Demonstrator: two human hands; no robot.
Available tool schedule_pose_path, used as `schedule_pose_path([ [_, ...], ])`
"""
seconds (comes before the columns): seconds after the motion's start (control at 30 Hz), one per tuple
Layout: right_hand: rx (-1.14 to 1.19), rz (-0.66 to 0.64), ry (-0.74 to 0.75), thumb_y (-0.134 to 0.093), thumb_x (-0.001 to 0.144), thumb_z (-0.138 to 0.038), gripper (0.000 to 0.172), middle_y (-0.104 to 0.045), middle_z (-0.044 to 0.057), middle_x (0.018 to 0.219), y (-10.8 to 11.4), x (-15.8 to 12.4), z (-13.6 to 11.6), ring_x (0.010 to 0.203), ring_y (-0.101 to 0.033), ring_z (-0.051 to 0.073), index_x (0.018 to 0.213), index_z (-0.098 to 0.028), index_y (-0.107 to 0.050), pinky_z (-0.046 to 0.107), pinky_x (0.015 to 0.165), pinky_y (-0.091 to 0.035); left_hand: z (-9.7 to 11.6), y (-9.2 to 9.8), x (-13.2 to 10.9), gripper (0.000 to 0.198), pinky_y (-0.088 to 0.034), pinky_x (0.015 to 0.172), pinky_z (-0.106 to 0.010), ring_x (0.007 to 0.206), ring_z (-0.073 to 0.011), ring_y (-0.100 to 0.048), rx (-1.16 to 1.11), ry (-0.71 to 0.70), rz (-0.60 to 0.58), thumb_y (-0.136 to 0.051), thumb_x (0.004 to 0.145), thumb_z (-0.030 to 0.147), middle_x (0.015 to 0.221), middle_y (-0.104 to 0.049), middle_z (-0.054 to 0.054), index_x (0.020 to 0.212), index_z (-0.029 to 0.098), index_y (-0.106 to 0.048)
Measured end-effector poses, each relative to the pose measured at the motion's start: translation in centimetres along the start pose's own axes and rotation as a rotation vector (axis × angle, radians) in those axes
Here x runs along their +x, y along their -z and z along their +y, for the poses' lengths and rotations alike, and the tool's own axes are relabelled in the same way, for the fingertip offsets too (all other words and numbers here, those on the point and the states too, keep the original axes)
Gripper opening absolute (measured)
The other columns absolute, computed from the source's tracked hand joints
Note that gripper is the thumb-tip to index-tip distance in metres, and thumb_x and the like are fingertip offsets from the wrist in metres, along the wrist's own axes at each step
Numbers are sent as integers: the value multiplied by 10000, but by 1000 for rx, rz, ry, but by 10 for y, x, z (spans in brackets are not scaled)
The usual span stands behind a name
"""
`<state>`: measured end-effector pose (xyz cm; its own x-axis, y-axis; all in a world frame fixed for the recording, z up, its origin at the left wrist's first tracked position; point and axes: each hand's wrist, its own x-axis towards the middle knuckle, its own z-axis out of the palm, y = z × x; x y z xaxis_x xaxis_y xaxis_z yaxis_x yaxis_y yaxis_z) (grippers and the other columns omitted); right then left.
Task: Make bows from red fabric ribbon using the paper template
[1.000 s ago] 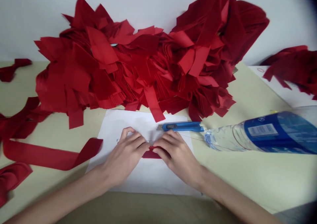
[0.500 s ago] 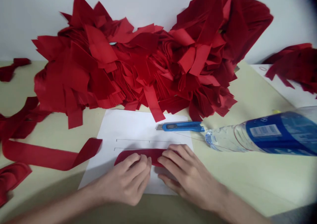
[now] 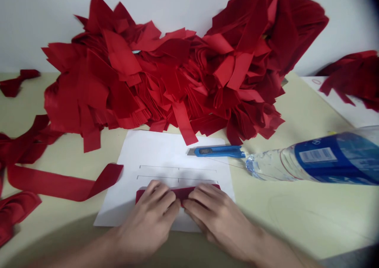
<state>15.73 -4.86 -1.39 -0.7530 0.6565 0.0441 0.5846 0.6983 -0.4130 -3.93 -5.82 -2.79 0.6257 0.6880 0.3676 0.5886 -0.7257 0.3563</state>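
Note:
A folded strip of dark red ribbon (image 3: 185, 191) lies across a white paper sheet (image 3: 160, 149) printed with thin ruled lines. My left hand (image 3: 155, 208) is closed on the ribbon's left part, fingers bent over it. From the right, my right hand (image 3: 211, 208) grips it in the same way, fingertips almost meeting the left ones. Both thumbs are mostly hidden beneath the fingers. Beyond the hands, a blue utility knife (image 3: 217, 151) with its blade out rests on the paper's upper right edge.
A big heap of cut red ribbon pieces (image 3: 166, 74) stands against the wall. A long red ribbon (image 3: 53, 183) trails at left. At right lies a water bottle (image 3: 314, 157) with a blue label, and more red pieces (image 3: 352, 78) sit on another sheet (image 3: 334, 98).
My hands have come closer together, and the ribbon has shifted slightly toward me and now lies straighter, its upper edge below the second printed line. The right fingers have moved down and left.

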Motion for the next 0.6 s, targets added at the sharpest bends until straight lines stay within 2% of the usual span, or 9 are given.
schedule_pose_path([
  [0.17,227,-3,-110,-535,879,-134,150,-643,11,803,10,7,6,782,-535,162,878,-201,-670,300,722,-444,-1,6,6,265,-390,614,-322,647,-159,-458,-200,226,-135,-442,862,55,657,-550,-12,685,163,-607],
  [0.27,304,-7,-121,-571,870,-164,119,-657,4,788,14,12,12,768,-554,149,856,-202,-683,289,720,-450,-2,7,8,265,-388,616,-313,650,-155,-459,-232,265,-164,-454,872,68,657,-547,-2,677,172,-600],
  [0.37,345,-54,-113,-629,835,-183,69,-671,2,803,19,16,17,792,-569,146,817,-204,-692,275,730,-454,-3,8,7,248,-384,614,-315,646,-156,-466,-208,218,-144,-455,870,60,659,-558,-1,711,171,-608],
  [0.47,335,-45,-106,-653,816,-187,42,-669,3,797,20,18,18,794,-574,144,809,-194,-695,263,720,-450,-7,9,3,255,-395,656,-350,689,-177,-503,-113,77,-66,-416,859,12,715,-605,-30,844,145,-633],
  [0.6,244,10,-106,-570,870,-170,136,-641,13,750,15,19,16,745,-554,145,798,-178,-685,270,682,-434,-12,8,-3,292,-397,719,-392,771,-207,-530,14,-20,-15,-382,847,-13,794,-635,-69,966,104,-622],
])
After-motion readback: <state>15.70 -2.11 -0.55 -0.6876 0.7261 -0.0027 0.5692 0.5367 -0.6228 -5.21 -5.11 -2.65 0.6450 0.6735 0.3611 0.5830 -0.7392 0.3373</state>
